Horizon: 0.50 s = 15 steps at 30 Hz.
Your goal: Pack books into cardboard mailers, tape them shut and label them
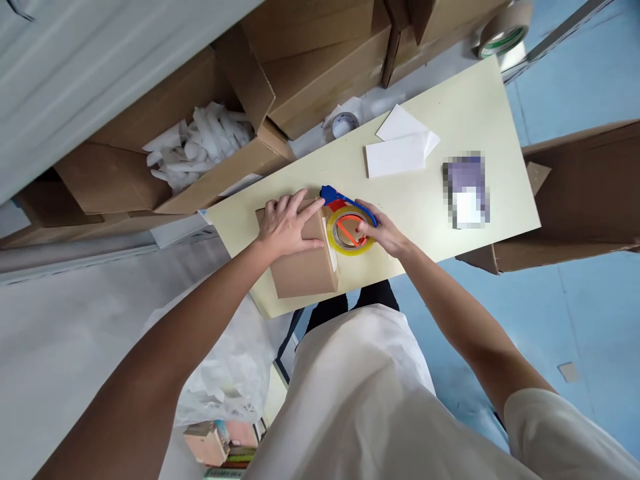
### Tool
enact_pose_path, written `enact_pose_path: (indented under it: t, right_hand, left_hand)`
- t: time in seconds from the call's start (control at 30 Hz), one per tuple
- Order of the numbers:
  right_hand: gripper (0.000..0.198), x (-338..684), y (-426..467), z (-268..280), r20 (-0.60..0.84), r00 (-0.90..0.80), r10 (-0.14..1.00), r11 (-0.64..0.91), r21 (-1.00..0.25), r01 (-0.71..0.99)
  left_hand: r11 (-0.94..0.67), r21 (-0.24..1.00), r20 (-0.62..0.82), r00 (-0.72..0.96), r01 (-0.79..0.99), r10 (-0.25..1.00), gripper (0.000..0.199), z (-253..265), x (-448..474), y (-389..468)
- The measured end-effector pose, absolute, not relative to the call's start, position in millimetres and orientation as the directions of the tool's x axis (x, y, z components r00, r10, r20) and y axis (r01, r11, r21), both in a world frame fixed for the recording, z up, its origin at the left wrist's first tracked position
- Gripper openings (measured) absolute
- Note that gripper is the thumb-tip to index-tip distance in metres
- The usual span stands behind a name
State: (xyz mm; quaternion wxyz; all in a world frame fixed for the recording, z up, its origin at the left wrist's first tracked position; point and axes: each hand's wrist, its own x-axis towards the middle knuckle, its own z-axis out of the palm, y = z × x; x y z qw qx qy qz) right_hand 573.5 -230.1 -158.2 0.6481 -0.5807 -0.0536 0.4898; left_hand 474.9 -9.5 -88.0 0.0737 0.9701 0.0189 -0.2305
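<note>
A small brown cardboard box (305,273) lies on the pale yellow table (465,107) in front of me. My left hand (290,227) rests on top of it, fingers spread across the cardboard. In my right hand (383,230) is a blue and orange tape dispenser (373,213) with a roll of clear yellowish tape. The dispenser's blue head meets the box's upper right edge, close to my left index finger. A white patch shows on the box's right side, partly hidden by the roll.
White cards (395,155) and a blurred purple item (465,177) lie on the table's right part. Behind stand large cardboard boxes (320,80), one holding white packing pieces (200,143). Another open carton (575,200) stands at the right. A brown tape roll (505,30) is at the back.
</note>
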Motion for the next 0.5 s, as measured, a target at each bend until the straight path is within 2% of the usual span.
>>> enact_pose_path:
  t: [0.1, 0.3, 0.43, 0.5]
  right_hand:
    - [0.081, 576.8, -238.9, -156.7, -0.454, 0.446, 0.771, -0.193, -0.835, -0.516]
    - [0.079, 560.0, -290.7, -158.6, -0.457, 0.288, 0.841, -0.316, -0.849, -0.424]
    - [0.079, 543.2, -313.7, -153.1, -0.440, 0.180, 0.880, -0.329, -0.837, -0.437]
    - [0.077, 553.6, -307.1, -154.5, -0.450, 0.164, 0.878, -0.349, -0.836, -0.424]
  left_hand:
    - [-0.991, 0.104, -0.451, 0.892, 0.087, 0.031, 0.092, -86.7, 474.7, -11.1]
    - [-0.989, 0.075, -0.467, 0.881, 0.126, 0.077, 0.091, -85.3, 474.5, -15.8]
    - [-0.982, 0.087, -0.461, 0.881, 0.167, 0.109, 0.090, -84.7, 470.9, -16.7]
    - [-0.971, 0.084, -0.453, 0.876, 0.224, 0.163, 0.088, -83.2, 466.4, -17.0]
